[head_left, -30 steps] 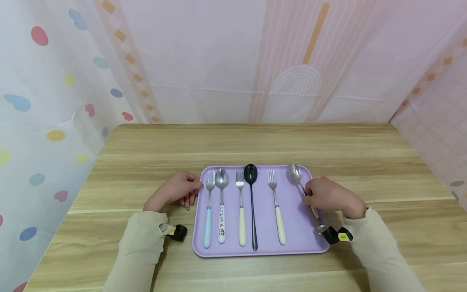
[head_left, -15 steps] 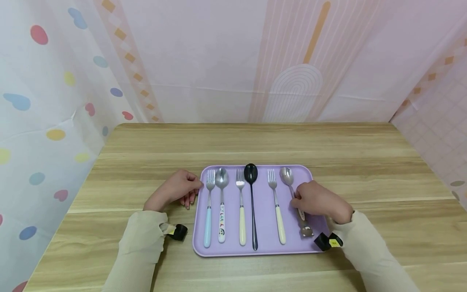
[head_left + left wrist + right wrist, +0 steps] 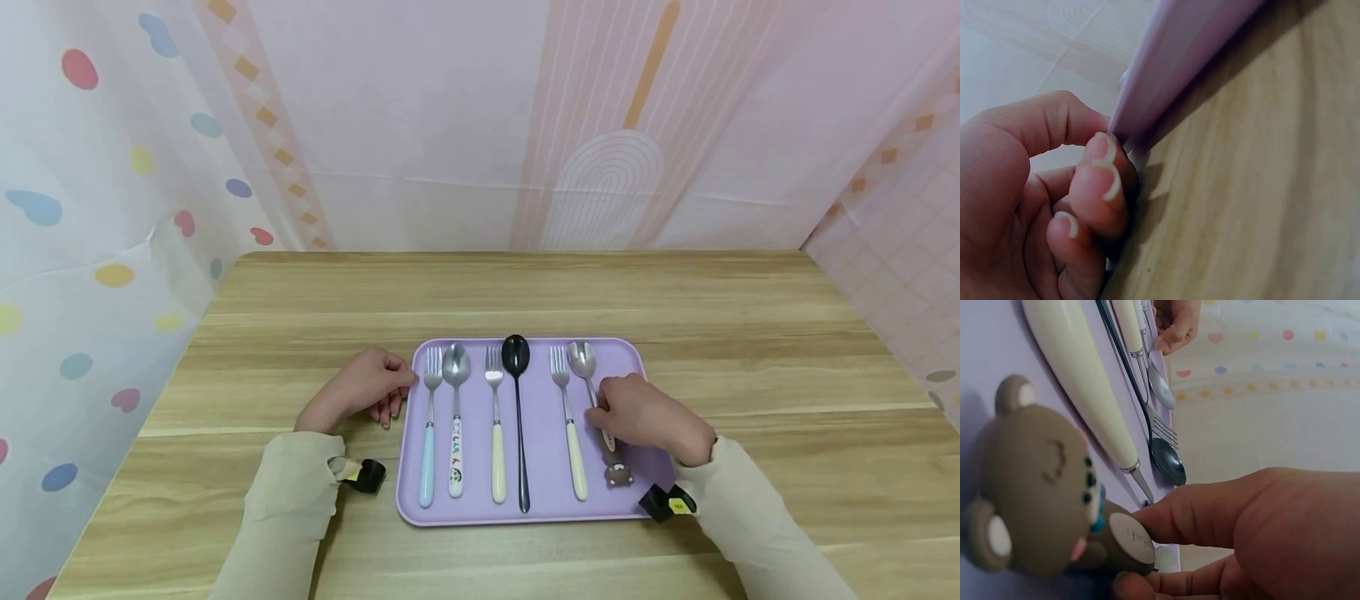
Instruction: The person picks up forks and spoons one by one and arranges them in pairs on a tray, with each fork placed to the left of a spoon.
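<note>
Thumb and fingers of my right hand [image 3: 647, 417] pinch a metal spoon [image 3: 582, 360] by its brown handle, which ends in a bear figure [image 3: 1035, 487]. This spoon lies at the right of a lilac tray [image 3: 543, 475], just beside a cream-handled fork [image 3: 575, 458]. At the tray's left rim my left hand [image 3: 366, 387] pinches the edge, thumb above and fingertips against its side. Across the tray from the left lie a light-blue-handled fork [image 3: 427, 467], a spoon with a white printed handle [image 3: 456, 458], another cream-handled fork [image 3: 498, 462] and a long black spoon [image 3: 520, 417].
The tray stands on a wood-grain table [image 3: 480, 292]. Behind the table hangs a patterned pale curtain [image 3: 420, 125], with a dotted one [image 3: 112, 208] at the left. Each wrist carries a small black camera mount.
My right hand has moved left with the bear-handled spoon, turning it more upright and bringing it close to the right-hand cream fork. The left hand has stayed at the tray's rim.
</note>
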Demonstrator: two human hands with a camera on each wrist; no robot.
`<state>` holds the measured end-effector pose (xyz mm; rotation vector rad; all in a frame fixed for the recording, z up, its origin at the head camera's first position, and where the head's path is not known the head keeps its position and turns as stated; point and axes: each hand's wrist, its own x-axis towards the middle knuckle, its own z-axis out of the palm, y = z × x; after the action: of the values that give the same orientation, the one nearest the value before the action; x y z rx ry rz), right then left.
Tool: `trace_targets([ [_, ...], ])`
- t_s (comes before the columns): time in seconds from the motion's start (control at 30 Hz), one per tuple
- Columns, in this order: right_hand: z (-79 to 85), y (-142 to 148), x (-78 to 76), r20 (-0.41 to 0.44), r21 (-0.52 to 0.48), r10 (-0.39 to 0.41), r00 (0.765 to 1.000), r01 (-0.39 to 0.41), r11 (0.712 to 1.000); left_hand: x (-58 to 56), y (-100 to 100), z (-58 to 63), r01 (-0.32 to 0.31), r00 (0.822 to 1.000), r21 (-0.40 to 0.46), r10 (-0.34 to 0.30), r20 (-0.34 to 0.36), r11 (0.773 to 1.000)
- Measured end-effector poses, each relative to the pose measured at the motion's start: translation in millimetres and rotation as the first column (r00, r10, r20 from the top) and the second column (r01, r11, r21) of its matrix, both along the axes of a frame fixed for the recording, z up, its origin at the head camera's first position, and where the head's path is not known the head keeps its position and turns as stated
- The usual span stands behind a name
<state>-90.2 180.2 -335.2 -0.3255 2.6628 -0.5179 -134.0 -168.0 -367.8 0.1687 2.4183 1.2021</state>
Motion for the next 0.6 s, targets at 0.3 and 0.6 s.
trace_targets([
  [0.3, -1.1, -1.4, 1.3, -0.023, -0.017, 0.013, 1.000, -0.013, 1.000, -0.6, -1.0, -1.9, -0.002, 1.000, 0.005, 0.002, 0.003, 1.000],
  [0.6, -2.9, -4.4, 3.0, -0.032, -0.045, 0.013, 0.999, -0.015, 0.999, -1.1, -0.6, -1.8, -0.005, 1.000, -0.005, 0.005, 0.005, 1.000],
])
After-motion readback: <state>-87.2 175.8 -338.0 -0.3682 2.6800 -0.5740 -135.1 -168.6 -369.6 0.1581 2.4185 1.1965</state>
